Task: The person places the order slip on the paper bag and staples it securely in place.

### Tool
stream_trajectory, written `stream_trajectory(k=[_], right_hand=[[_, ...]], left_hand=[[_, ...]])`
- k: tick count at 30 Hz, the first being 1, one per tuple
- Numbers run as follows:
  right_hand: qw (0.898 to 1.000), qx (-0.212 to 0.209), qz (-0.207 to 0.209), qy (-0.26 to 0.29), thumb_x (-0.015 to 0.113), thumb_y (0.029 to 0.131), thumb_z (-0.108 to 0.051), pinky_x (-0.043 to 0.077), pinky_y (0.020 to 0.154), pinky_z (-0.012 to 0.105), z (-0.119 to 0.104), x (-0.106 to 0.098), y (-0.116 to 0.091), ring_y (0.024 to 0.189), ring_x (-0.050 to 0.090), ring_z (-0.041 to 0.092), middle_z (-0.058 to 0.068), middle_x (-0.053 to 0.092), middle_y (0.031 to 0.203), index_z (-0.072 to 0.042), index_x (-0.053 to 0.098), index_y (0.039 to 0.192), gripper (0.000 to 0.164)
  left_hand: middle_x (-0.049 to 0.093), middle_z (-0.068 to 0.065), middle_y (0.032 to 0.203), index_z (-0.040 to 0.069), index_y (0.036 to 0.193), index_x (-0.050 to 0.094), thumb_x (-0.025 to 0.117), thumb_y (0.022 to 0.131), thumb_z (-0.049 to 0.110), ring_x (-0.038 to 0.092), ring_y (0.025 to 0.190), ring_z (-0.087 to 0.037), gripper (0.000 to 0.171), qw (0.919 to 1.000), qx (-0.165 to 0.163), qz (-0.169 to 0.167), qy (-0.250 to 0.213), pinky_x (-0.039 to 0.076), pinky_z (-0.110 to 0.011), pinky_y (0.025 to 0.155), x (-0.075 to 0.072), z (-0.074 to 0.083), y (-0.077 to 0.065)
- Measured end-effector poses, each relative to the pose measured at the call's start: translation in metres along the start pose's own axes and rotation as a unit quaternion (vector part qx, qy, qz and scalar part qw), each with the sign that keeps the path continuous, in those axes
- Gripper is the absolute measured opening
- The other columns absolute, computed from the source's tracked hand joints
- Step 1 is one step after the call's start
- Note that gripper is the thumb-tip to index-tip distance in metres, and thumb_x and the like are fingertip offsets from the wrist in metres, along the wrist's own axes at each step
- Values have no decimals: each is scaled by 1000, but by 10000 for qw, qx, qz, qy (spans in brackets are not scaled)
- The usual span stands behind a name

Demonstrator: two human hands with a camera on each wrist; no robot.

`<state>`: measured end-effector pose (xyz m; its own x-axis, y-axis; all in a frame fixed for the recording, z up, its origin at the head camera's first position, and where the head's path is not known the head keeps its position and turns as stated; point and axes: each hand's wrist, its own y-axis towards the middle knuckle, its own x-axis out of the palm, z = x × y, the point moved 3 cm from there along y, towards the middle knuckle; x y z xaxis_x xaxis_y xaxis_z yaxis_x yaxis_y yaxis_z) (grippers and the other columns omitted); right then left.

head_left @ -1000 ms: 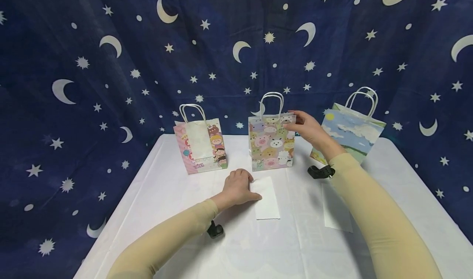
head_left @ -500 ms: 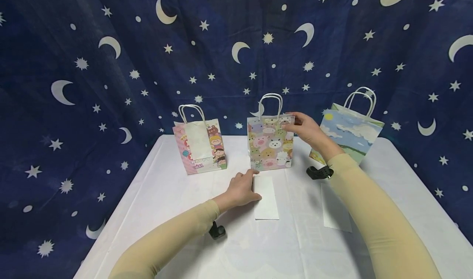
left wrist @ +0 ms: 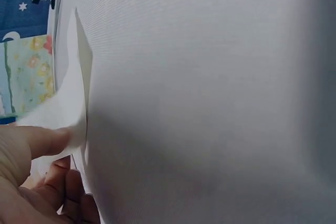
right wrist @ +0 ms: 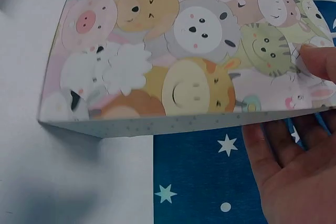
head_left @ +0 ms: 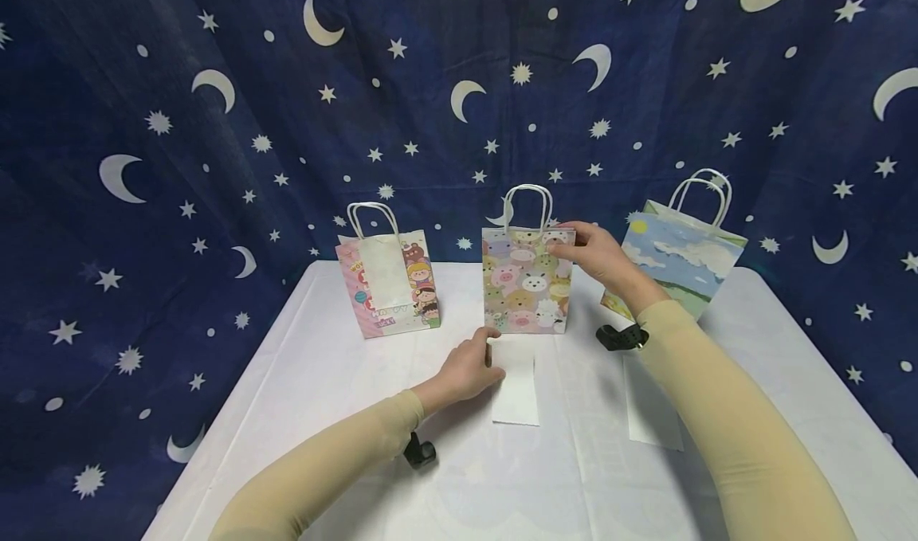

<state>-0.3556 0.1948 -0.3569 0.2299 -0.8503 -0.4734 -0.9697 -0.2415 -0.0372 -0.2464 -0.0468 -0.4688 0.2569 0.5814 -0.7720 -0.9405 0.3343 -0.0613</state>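
Observation:
A paper gift bag printed with cartoon animal faces (head_left: pixel 527 286) stands upright at the middle of the table. Its upper right edge is gripped by my right hand (head_left: pixel 597 254), thumb on the printed front (right wrist: pixel 199 30) and fingers along the side in the right wrist view. In front of the bag, my left hand (head_left: pixel 466 368) is at the left edge of a white paper slip (head_left: pixel 515 397). The left wrist view has the thumb on one face of the slip (left wrist: pixel 63 103) and curled fingers behind it; the slip bends up there.
A pink cartoon gift bag (head_left: pixel 358 286) with a white slip (head_left: pixel 387 274) on its front stands left. At right, a sky-and-meadow bag (head_left: pixel 677 254) leans. Another white slip (head_left: pixel 653 413) lies partly under my right arm. A starry blue curtain (head_left: pixel 459 63) hangs behind.
The animal-face bag has turned slightly to face me more squarely, its top a little lower, with my right hand following. My left fingers have curled in at the slip, which has shifted slightly left.

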Motion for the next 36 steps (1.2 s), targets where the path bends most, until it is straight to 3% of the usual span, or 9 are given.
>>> stream_trajectory(k=[4,10,20,29,33,36], right_hand=[[10000,35,-63,-14,72,97,-37,35,108,61,0,1,0,131,45,39,21,48,141,-11,42,156,71],[10000,13,-92,-20,72,97,-40,38,105,59,0,2,-2,126,46,37,21,49,138,-9,44,154,71],[9997,-119,134,-139,72,95,-44,42,98,54,1,5,-5,120,49,34,18,52,135,-8,55,145,64],[9988,-386,226,-191,71,96,-43,46,90,48,1,10,-8,107,55,30,14,61,114,-8,60,140,58],[9986,-423,263,-164,72,96,-43,46,84,44,2,11,-10,98,53,27,11,59,97,-9,61,140,57],[9988,-411,246,-119,72,96,-44,45,81,43,2,12,-11,97,53,27,10,58,95,-9,61,140,57]], left_hand=[[54,1,82,4,121,55,72,95,14,49,70,-13,33,9992,142,43,-380,41,-29,64,-5,-1,0],[60,1,90,9,104,60,65,102,22,54,82,-13,14,9969,317,372,-613,46,-31,73,-15,0,4],[67,0,94,7,102,69,65,103,21,59,88,-13,15,9827,453,997,-1492,49,-31,78,-35,9,12],[68,-2,92,6,101,71,65,103,25,60,87,-15,19,9721,553,1433,-1771,51,-33,79,-57,21,17],[70,-4,93,5,102,72,67,101,23,61,87,-16,19,9669,672,1692,-1785,51,-33,80,-66,26,20],[71,-3,92,5,101,74,69,100,23,62,86,-15,19,9629,706,1891,-1792,51,-31,77,-73,29,22]])
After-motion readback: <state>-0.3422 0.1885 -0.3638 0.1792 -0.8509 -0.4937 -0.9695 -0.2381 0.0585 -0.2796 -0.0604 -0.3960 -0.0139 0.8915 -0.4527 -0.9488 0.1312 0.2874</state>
